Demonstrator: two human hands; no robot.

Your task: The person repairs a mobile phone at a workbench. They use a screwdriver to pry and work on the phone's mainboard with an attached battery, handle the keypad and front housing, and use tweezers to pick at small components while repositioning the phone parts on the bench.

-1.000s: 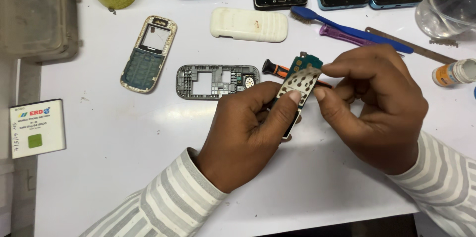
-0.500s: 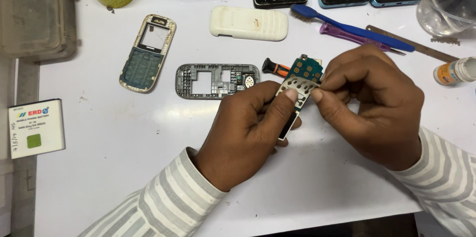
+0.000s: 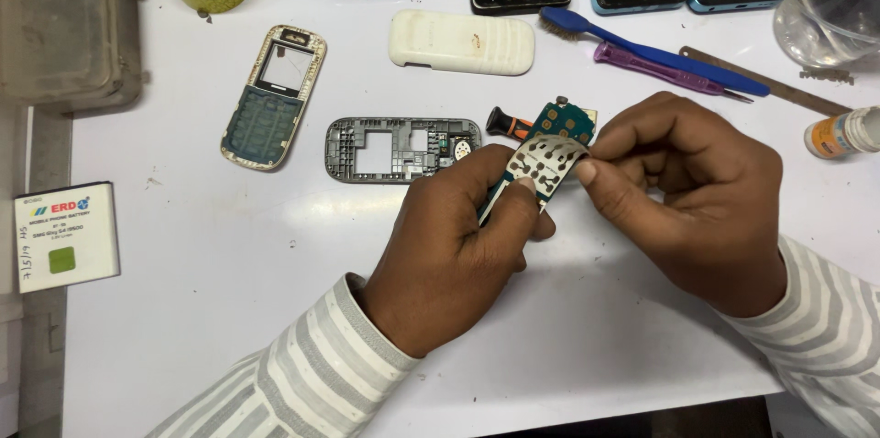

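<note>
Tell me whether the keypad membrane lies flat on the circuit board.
No: keypad membrane curls up off the circuit board, pinched by right hand.

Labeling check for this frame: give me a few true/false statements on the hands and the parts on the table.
1. Both hands hold the circuit board. True: left hand and right hand grip it together.
2. The keypad sheet lies flat on the table. False: it is lifted off the board, pinched between the fingers.
3. The grey frame lies on the table, untouched. True.
4. The white cover is in the right hand. False: it lies on the table near the blue brush.
</note>
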